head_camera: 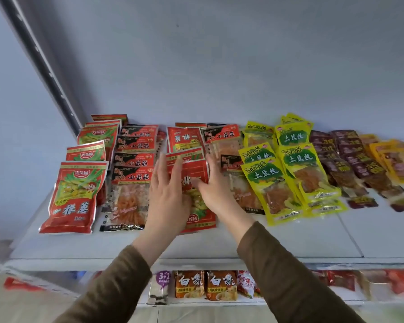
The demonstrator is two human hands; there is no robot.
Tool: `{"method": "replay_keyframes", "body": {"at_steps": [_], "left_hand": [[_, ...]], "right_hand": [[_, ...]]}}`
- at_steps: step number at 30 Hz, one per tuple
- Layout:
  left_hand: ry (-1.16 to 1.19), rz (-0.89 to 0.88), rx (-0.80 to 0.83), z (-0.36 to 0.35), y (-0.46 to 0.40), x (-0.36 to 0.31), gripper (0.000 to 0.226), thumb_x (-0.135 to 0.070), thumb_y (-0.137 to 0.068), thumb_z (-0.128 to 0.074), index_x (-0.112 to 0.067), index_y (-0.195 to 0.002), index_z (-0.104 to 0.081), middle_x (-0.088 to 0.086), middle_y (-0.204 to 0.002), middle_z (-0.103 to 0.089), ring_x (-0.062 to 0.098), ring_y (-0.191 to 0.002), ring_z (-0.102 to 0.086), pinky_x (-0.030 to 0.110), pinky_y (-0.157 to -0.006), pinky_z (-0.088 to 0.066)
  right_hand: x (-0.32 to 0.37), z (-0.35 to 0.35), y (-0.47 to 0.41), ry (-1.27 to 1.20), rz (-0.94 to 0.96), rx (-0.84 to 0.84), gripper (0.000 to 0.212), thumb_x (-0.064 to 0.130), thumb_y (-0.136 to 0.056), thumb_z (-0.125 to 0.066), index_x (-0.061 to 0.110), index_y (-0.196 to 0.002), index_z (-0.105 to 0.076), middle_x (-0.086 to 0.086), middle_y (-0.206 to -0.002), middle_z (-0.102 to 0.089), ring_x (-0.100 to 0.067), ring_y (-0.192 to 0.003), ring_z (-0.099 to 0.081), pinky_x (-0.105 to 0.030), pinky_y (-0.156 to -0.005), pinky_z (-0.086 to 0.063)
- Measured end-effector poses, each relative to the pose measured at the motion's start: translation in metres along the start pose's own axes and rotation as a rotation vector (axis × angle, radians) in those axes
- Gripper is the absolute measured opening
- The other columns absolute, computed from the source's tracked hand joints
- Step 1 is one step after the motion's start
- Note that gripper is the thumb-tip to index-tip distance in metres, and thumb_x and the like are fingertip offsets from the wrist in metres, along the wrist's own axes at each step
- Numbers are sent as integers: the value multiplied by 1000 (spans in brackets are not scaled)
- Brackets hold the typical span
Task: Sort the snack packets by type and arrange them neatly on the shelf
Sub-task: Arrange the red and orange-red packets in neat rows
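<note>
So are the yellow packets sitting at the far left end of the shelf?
No, the yellow packets lie right of the hands; the far left end of the shelf holds red packets.

We have only the one head view, looking forward and down from close above at the white shelf point(289, 238) and its rows of packets point(261, 173), near enough that both sleeves reach in from the bottom edge, with a lower shelf point(196, 301) showing beneath.
</note>
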State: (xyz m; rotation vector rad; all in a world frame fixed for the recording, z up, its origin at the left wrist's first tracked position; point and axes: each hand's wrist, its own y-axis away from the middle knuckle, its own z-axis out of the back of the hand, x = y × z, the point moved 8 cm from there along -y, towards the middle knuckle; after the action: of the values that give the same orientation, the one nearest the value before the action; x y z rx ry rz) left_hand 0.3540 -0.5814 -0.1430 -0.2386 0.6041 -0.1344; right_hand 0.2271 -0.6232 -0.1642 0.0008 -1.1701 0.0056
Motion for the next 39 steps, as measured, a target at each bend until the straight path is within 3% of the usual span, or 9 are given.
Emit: {"method": "replay_keyframes", "body": {"at_steps": [7, 11, 15, 19, 25, 29, 31, 35, 39], "left_hand": [[-416, -120, 152, -35, -11, -9, 86, -76, -95, -16, -29, -164, 2, 0, -173, 2, 22, -158, 10, 50, -125, 15], [-479, -217, 188, -34, -13, -4, 86, -78, -92, -21, -33, -163, -2, -2, -173, -1, 22, -158, 9, 54, -124, 16], [-468, -242, 194, -31, -13, -5, 84, -75, -94, -33, -32, -162, -9, 1, -172, -9, 26, -159, 1, 55, -126, 10], [-432, -245, 204, -28, -14, -3, 86, -75, -94, -35, -33, -162, -5, 1, -172, -7, 26, -159, 3, 55, -126, 7], [-434, -242, 163, -28, -13, 1, 90, -80, -90, -29, -34, -161, 1, 0, -172, 2, 26, -158, 13, 55, -122, 18], [-421, -228, 177, -30, -13, 5, 90, -81, -90, -28, -35, -161, 3, -1, -172, 6, 25, -157, 16, 56, -122, 18], [-412, -227, 177, -30, -14, 5, 90, -81, -90, -28, -35, -161, 3, -1, -172, 6, 25, -157, 16, 56, -122, 18], [-415, -230, 171, -31, -14, 4, 90, -80, -90, -28, -34, -161, 4, -1, -172, 7, 25, -157, 17, 56, -122, 18], [-413, -235, 167, -30, -12, 5, 90, -80, -91, -30, -34, -162, 2, 0, -172, 6, 25, -157, 18, 55, -121, 18]], "right_hand": [[-6, 6, -18, -334, -279, 13, 48, 42, -106, -40, 30, -153, -41, 3, -156, -45, -19, -140, -44, -44, -116, -35], [6, 7, -30, -350, -254, 34, 46, 48, -106, -41, 26, -145, -46, 2, -144, -55, -10, -115, -56, -33, -93, -45], [27, 2, -48, -184, -160, 3, 56, 42, -108, -39, 21, -159, -29, -2, -163, -33, -22, -147, -35, -42, -113, -33], [36, -3, -73, -104, -192, 33, 60, 46, -107, -38, 18, -158, -28, -7, -162, -34, -28, -145, -39, -49, -117, -35], [25, -4, -100, -98, -316, 38, 56, 46, -101, -51, 13, -145, -44, -4, -126, -61, -20, -104, -62, -33, -73, -49], [26, -2, -120, 79, -279, -2, 51, 42, -98, -52, 10, -138, -49, -8, -123, -64, -27, -112, -62, -46, -98, -50], [27, 1, -126, 224, -252, -3, 47, 38, -100, -51, 9, -137, -49, -6, -111, -66, -24, -102, -64, -45, -96, -53], [23, 9, -137, 402, -216, -57, 60, 28, -101, -56, 8, -153, -33, -13, -144, -55, -32, -126, -58, -40, -102, -50], [20, 10, -145, 431, -188, -93, 61, 23, -101, -57, 6, -154, -32, -15, -144, -56, -32, -123, -61, -38, -95, -53]]}}
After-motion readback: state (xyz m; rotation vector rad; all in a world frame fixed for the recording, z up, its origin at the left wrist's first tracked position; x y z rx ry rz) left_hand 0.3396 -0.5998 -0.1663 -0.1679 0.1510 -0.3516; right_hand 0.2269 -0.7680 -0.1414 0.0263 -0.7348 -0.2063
